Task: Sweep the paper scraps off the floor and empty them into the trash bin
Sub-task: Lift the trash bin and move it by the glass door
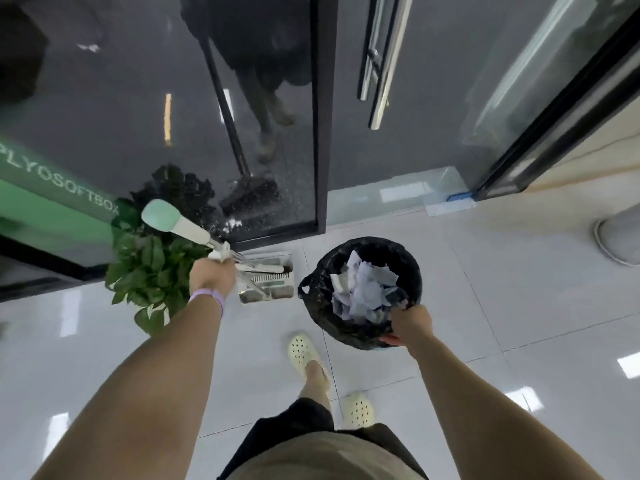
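A round trash bin [325, 317] lined with a black bag stands on the white tiled floor, and white and pale blue paper scraps [360, 289] fill it. My right hand [410, 323] grips the bin's near rim. My left hand [211, 275] holds the handles of the broom and dustpan [270, 282] together, the mint-green handle end [162, 214] sticking up to the left. The dustpan's tray sits low by the glass wall, left of the bin. I see no scraps on the floor.
A potted green plant [145, 268] stands right beside my left hand. A glass wall with a black frame [320, 133] and a glass door with a steel pull bar [381, 60] lie ahead. My feet in cream clogs [304, 351] stand on the tiles.
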Tool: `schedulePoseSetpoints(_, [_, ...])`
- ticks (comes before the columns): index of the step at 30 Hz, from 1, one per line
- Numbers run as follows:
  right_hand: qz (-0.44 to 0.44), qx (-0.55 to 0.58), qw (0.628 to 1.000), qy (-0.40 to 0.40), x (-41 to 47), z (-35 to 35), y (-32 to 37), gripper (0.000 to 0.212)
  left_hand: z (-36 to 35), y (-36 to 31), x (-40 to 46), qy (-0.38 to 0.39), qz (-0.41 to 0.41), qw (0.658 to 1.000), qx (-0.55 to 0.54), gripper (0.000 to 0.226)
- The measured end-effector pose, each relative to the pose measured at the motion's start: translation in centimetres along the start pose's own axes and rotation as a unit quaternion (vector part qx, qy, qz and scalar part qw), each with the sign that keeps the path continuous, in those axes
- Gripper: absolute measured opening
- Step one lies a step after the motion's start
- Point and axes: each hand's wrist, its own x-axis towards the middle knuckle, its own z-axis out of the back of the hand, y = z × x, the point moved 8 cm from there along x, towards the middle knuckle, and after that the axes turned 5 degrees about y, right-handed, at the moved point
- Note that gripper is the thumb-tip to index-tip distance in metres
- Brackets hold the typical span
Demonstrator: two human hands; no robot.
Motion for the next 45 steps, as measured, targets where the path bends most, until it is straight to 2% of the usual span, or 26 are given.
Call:
schedulePoseSetpoints(3, [-0.021, 0.001, 1.0, -0.003, 1.8, -1.9, 2.1, 0.012, -0.9, -1.5, 3.3, 0.011, 0.01, 1.0, 0.016, 0.039])
schedulePoseSetpoints(9, [-0.116, 0.057, 0.992, 0.003, 5.1, -5.8, 4.5, 0.01, -2.2, -2.2, 8.3, 0.021, 0.053, 0.998, 0.006, 0.034])
schedulePoseSetpoints(12, [-0.143, 0.078, 0.987, 0.011, 6.7, -8.0, 5.3, 0.01, -2.6, -3.2, 9.7, 0.019, 0.058, 0.998, 0.01, 0.035])
schedulePoseSetpoints(15, [-0.165, 0.078, 0.983, 0.026, 8.0, -10.1, 5.9, 0.019, -3.0, -4.6, 10.9, 0.028, 0.057, 0.998, 0.003, 0.036])
schedulePoseSetpoints(18, [-0.174, 0.069, 0.982, 0.03, 9.4, -11.5, 6.9, 0.016, -3.3, -5.6, 11.8, 0.02, 0.075, 0.997, 0.012, 0.038])
schedulePoseSetpoints(20, [-0.155, 0.053, 0.986, 0.039, 10.3, -12.1, 7.9, 0.015, -3.1, -5.6, 11.6, -0.008, 0.098, 0.995, 0.03, 0.039])
schedulePoseSetpoints(23, [-0.153, 0.046, 0.986, 0.053, 11.2, -12.6, 8.5, 0.019, -2.2, -5.8, 9.0, -0.138, 0.1, 0.975, 0.146, 0.049])
schedulePoseSetpoints(25, [-0.136, 0.041, 0.986, 0.086, 11.4, -13.2, 9.5, 0.02, -2.6, -6.7, 6.1, -0.214, 0.037, 0.961, 0.173, 0.063])
schedulePoseSetpoints(28, [-0.113, 0.044, 0.985, 0.124, 11.5, -13.4, 11.0, 0.03, -5.4, -7.9, 2.8, -0.23, -0.064, 0.953, 0.185, 0.068])
schedulePoseSetpoints(30, [-0.128, 0.03, 0.986, 0.103, 12.5, -12.7, 11.2, 0.029, -8.0, -8.0, 1.9, -0.193, -0.084, 0.959, 0.189, 0.057])
schedulePoseSetpoints(31, [-0.134, 0.024, 0.987, 0.09, 13.1, -12.3, 11.3, 0.027, -9.6, -7.3, 2.1, -0.157, -0.067, 0.967, 0.19, 0.051])
schedulePoseSetpoints(33, [-0.143, 0.02, 0.986, 0.079, 14.3, -11.7, 11.4, 0.027, -13.5, -4.7, 3.2, -0.052, 0.009, 0.985, 0.164, 0.047])
schedulePoseSetpoints(36, [-0.152, 0.014, 0.985, 0.077, 17.3, -10.7, 10.6, 0.021, -19.5, -1.5, 4.7, 0.104, 0.143, 0.984, 0.002, 0.061])
schedulePoseSetpoints(38, [-0.142, -0.004, 0.986, 0.087, 19.8, -10.5, 10.1, 0.017, -22.6, -0.8, 6.2, 0.137, 0.159, 0.976, -0.058, 0.062])
schedulePoseSetpoints(40, [-0.13, -0.031, 0.987, 0.091, 23.1, -10.5, 9.3, 0.019, -25.6, -0.2, 8.1, 0.162, 0.162, 0.971, -0.064, 0.058])
schedulePoseSetpoints(45, [-0.103, -0.092, 0.984, 0.113, 32.7, -12.4, 5.7, 0.032, -34.7, 5.6, 12.6, 0.227, 0.227, 0.942, -0.096, 0.02])
